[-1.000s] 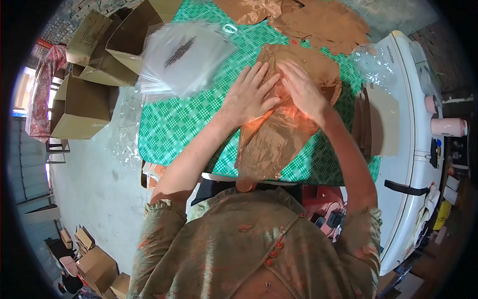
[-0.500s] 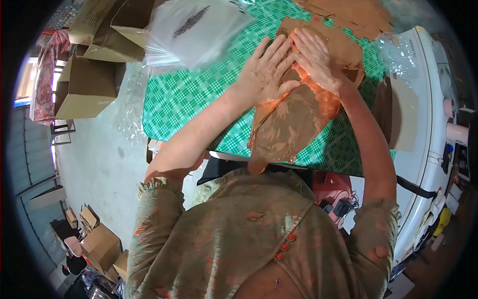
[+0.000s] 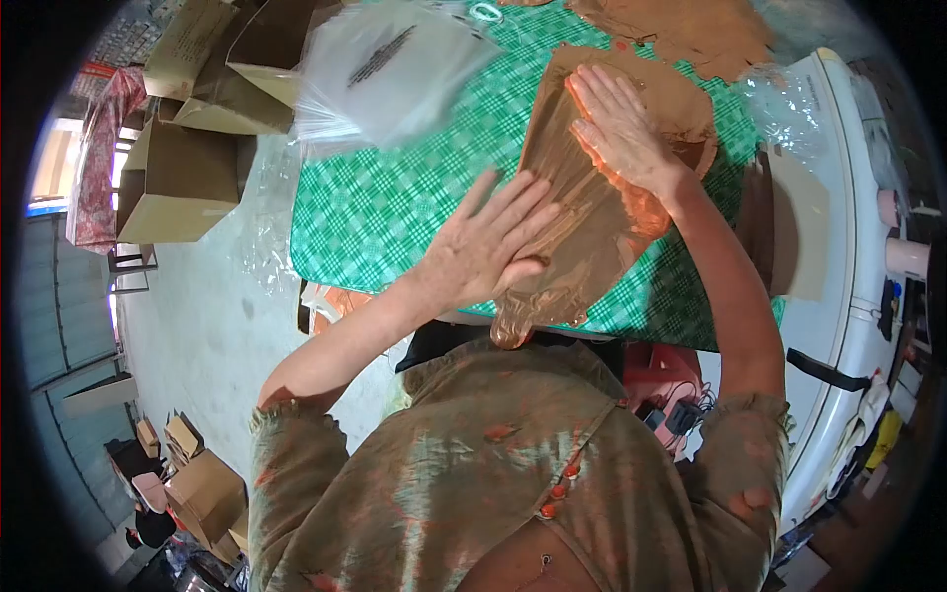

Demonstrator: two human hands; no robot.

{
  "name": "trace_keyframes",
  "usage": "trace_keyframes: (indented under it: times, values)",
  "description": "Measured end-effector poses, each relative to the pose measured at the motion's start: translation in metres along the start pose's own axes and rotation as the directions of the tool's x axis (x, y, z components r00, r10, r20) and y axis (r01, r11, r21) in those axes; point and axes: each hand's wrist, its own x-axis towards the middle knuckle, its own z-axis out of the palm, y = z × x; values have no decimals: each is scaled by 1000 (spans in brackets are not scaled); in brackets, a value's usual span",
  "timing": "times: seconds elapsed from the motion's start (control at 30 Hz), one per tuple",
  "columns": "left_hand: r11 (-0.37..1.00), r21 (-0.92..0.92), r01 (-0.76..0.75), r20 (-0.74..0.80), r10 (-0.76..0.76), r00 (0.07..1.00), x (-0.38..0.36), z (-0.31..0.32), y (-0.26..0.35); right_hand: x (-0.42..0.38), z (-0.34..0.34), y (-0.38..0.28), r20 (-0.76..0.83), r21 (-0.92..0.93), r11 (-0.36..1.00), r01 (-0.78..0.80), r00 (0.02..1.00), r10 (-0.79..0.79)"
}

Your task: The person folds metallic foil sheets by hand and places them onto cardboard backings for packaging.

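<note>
On the tablecloth (image 3: 380, 212), at right, a brown sheet (image 3: 592, 252) is lying beneath the flat, open right hand (image 3: 626, 143); the left hand (image 3: 483, 242), fingers spread, is slanting over its near left edge, touch unclear. Clear plastic (image 3: 395, 94) is lying far left.

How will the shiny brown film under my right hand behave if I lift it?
The brown film would probably flop: its crumpled near end overhangs the table. Its many creases suggest thinness, so it's likely light. Its gloss may make it slippery.
</note>
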Motion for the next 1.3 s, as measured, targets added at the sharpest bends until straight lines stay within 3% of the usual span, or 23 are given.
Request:
trace_keyframes:
  times: [0.07,0.17,0.3,0.37,0.43,0.57,0.73,0.83,0.93,1.03,1.17,1.3]
  values:
    - [1000,-6,-16,42,16,999,-6,-1,1,-1,2,-2,11,-4,1000,-13,1000,13]
    - [995,-84,-45,-17,44,999,5,-13,-3,1,-4,-4,38,11,1000,-26,999,26]
    - [990,-124,-60,-278,23,960,62,-24,-7,-1,-7,-4,22,62,998,5,1000,-6]
    - [980,-189,-55,-328,-10,945,86,-7,-8,-4,-6,0,-32,96,994,52,998,-49]
    - [964,-259,-59,-340,-33,940,100,10,-9,-4,-6,-1,-4,75,997,13,1000,-13]
    - [988,-155,-6,-309,-43,950,92,33,-4,-2,3,-1,-27,-20,999,28,999,-28]
    - [996,-92,6,-308,-35,951,92,32,-6,0,15,26,-187,51,973,223,960,-210]
    - [996,-88,2,-310,-29,950,94,34,-6,21,12,45,-88,-192,964,185,975,-204]
    - [994,-106,-3,-313,-30,949,94,32,-6,27,-4,31,-27,136,991,-11,1000,15]
    - [983,-178,-55,-369,-15,929,96,31,-12,37,-8,30,182,231,969,-87,982,44]
    - [941,-330,-77,-480,-97,872,87,6,-16,40,-2,31,158,226,974,-34,987,-2]
    - [938,-343,-54,-463,-118,878,47,-9,-17,39,-8,21,182,158,987,-39,983,9]
